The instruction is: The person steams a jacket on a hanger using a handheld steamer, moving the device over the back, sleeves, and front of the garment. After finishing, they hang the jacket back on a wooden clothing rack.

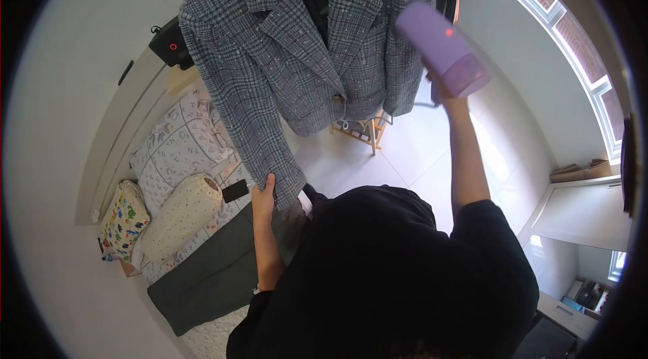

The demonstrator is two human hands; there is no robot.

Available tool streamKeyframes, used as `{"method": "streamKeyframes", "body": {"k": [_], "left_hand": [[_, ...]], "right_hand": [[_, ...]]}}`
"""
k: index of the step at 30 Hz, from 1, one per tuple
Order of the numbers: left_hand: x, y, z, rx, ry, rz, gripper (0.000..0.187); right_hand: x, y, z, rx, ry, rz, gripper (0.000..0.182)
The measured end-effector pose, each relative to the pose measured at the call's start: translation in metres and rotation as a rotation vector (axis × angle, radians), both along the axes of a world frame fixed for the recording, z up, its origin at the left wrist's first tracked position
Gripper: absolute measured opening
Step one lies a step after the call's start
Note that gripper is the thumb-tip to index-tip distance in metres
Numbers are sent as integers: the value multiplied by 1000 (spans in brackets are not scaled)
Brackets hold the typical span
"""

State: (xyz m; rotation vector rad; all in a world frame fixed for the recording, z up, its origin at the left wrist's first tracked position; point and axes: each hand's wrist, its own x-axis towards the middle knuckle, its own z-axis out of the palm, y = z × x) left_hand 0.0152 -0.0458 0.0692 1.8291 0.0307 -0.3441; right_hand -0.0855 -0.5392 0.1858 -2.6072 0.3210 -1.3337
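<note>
A grey checked tweed blazer (pixel 297 89) hangs in front of me, fastened by a button at the waist. My left hand (pixel 264 200) grips the cuff end of one sleeve and draws that sleeve downward and outward, thumb on top of the cloth. Up at the other sleeve, my right hand (pixel 451 88) is wrapped round a purple handheld garment steamer (pixel 439 38), and most of its fingers are hidden behind it. The steamer's upper end overlaps the sleeve in this view. A grey cord (pixel 424 104) runs from near that hand.
On the left is a bed with patterned pillows (pixel 177 131), a speckled bolster (pixel 182 214), a black phone (pixel 235 191) and dark trousers (pixel 223 268). A low wooden stand (pixel 373 137) is on the floor behind the blazer. Windows (pixel 567 28) and a white cabinet (pixel 580 214) are on the right.
</note>
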Motion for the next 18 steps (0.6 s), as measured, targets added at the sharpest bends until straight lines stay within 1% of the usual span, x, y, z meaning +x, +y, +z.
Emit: {"method": "streamKeyframes", "body": {"k": [1,2,3,4,5,6,8,9,10,11,13,14,16,18], "left_hand": [[-2,-2,6,6,7,2,55],[-3,-4,10,13,15,3,54],[-2,-4,10,9,17,7,54],[-1,-4,10,-29,31,2,52],[-2,-4,11,-66,47,-3,50],[-3,-6,15,-69,52,-1,50],[-4,-10,24,-47,38,-11,49],[-2,-9,20,-48,39,-8,49],[0,-7,14,-33,20,-6,49],[1,-6,12,-18,1,-8,50],[3,-4,11,-5,39,-22,52],[4,-5,13,10,78,-32,55],[2,-8,14,9,64,-16,52],[2,-10,16,8,50,3,51]], "right_hand": [[-7,15,-13,306,84,16,19],[-14,11,-51,139,92,-3,20],[-18,3,-99,235,130,31,23],[-25,21,-110,562,193,-20,24],[-33,14,-154,361,160,15,24],[-36,22,-171,625,152,-9,23],[-47,47,-170,1046,213,-107,25],[-50,45,-186,1045,215,-104,25],[-55,41,-209,974,345,-133,28],[-58,42,-216,899,472,-164,36],[-64,42,-227,935,459,-169,35],[-64,43,-226,971,449,-172,35],[-62,39,-224,972,444,-190,35],[-55,34,-198,1068,409,-176,34]]}}
